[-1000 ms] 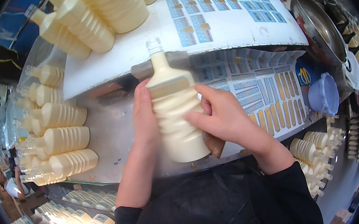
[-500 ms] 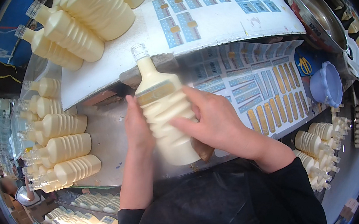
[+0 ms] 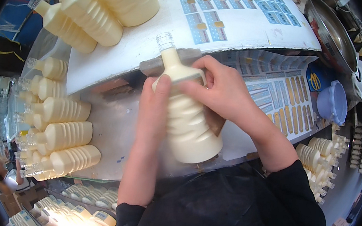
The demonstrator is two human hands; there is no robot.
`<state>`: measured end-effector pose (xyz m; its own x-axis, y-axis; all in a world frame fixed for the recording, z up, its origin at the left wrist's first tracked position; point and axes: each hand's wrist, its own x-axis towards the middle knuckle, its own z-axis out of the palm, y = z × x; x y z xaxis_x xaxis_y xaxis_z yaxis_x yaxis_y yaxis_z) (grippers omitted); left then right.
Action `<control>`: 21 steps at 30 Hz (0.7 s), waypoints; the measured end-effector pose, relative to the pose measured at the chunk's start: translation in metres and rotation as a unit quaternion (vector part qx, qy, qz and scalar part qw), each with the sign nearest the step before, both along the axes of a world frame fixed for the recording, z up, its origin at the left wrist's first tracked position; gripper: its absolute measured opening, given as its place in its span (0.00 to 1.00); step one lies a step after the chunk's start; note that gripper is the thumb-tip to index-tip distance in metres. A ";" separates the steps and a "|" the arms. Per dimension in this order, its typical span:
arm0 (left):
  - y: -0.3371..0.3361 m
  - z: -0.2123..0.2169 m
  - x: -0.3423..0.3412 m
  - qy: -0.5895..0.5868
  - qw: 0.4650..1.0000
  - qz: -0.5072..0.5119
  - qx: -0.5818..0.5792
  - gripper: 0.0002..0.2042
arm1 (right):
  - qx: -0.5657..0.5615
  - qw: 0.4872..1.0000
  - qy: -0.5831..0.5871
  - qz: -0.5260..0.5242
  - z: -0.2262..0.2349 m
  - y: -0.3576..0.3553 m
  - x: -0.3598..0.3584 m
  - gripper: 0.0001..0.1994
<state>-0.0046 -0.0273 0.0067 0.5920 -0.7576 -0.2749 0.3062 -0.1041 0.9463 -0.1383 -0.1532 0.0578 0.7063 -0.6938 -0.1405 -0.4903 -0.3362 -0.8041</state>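
Note:
A cream plastic bottle [image 3: 189, 134] with a ridged body and a clear threaded neck leans across the middle, its neck pointing away from me. My left hand [image 3: 154, 105] is closed around its left side, thumb laid over the shoulder. At the right of the shoulder, my right hand [image 3: 220, 88] has its fingers bent and its thumb pressed against the front. Between the two thumbs runs a narrow greyish label [image 3: 188, 77], partly covered by the fingers. A brown block [image 3: 214, 120] shows behind the bottle's right side.
On the white board [image 3: 261, 35] lie blue labels [image 3: 211, 25]. Sheets of blue and gold labels [image 3: 295, 106] rest below it, beside a lilac bucket [image 3: 331, 102]. Cream bottles [image 3: 69, 131] are stacked left, more bottles [image 3: 314, 157] right. A person [image 3: 11, 176] is at far lower left.
My right hand has moved up from the bottle's body to the label on its shoulder. My left thumb now lies over the label's left part. The whole view has shifted slightly.

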 end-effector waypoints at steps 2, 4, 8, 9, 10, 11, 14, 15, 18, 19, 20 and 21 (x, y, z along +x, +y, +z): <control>0.000 0.000 -0.005 -0.002 1.000 0.010 -0.019 0.22 | 0.036 0.999 0.004 -0.003 -0.002 -0.003 -0.001 0.31; 0.001 -0.002 -0.005 -0.012 0.999 0.008 -0.031 0.22 | 0.050 0.999 -0.012 -0.007 -0.007 -0.002 -0.001 0.31; 0.006 -0.013 0.002 -0.062 0.997 -0.016 -0.036 0.21 | 0.049 0.998 -0.044 -0.013 -0.016 -0.001 -0.001 0.31; 0.007 -0.017 0.003 -0.079 0.996 -0.021 -0.036 0.21 | 0.051 0.998 -0.046 -0.015 -0.017 -0.001 -0.002 0.31; 0.007 -0.019 0.003 -0.080 0.996 -0.018 -0.041 0.21 | 0.052 0.997 -0.049 -0.015 -0.017 -0.001 -0.002 0.31; 0.007 -0.021 0.003 -0.082 0.996 -0.014 -0.045 0.21 | 0.054 0.997 -0.051 -0.015 -0.018 -0.001 -0.002 0.31; 0.008 -0.020 0.002 -0.102 0.993 -0.015 -0.053 0.20 | 0.071 0.996 -0.053 -0.019 -0.017 0.000 -0.002 0.30; 0.009 -0.020 0.002 -0.112 0.992 -0.017 -0.055 0.20 | 0.070 0.996 -0.054 -0.021 -0.017 0.000 -0.002 0.29; 0.009 -0.020 0.001 -0.175 0.982 -0.012 -0.065 0.21 | 0.063 0.995 -0.078 -0.023 -0.021 0.001 -0.003 0.26; 0.009 -0.021 0.002 -0.166 0.984 -0.015 -0.068 0.21 | 0.059 0.993 -0.099 -0.019 -0.025 0.002 -0.003 0.24; 0.009 -0.023 0.003 -0.158 0.985 -0.017 -0.070 0.21 | 0.056 0.991 -0.121 -0.016 -0.027 0.003 -0.003 0.22; 0.009 -0.024 0.004 -0.150 0.986 -0.020 -0.073 0.22 | 0.060 0.992 -0.113 -0.018 -0.025 0.002 -0.003 0.23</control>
<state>-0.0005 -0.0178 -0.0172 0.5986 -0.8007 0.0217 0.0082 0.0332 0.9994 -0.1413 -0.1512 0.0325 0.7049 -0.7063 -0.0650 -0.3029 -0.2169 -0.9280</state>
